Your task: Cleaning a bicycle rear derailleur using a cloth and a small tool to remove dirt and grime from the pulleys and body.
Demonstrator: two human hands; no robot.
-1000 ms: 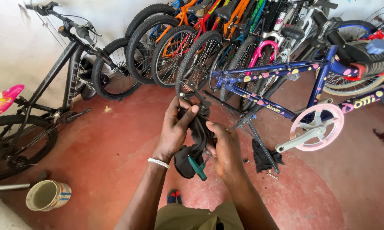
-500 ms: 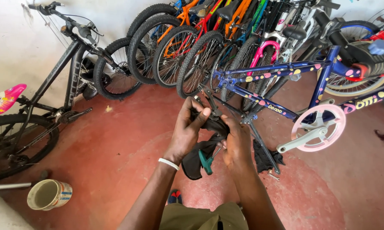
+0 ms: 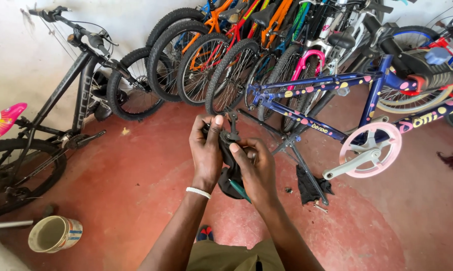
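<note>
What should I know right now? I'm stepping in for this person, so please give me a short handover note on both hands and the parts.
Left hand: grips the black bicycle saddle from the left, thumb up near the metal clamp on its underside.
Right hand: closed on the saddle's right side, thumb by the clamp.
Saddle is held in the air over the red floor, underside up, with a green tool against it.
The blue spotted bike stands behind; a black rag lies below it.
Done: saddle is off any bike. Left: the clamp work, state unclear.
</note>
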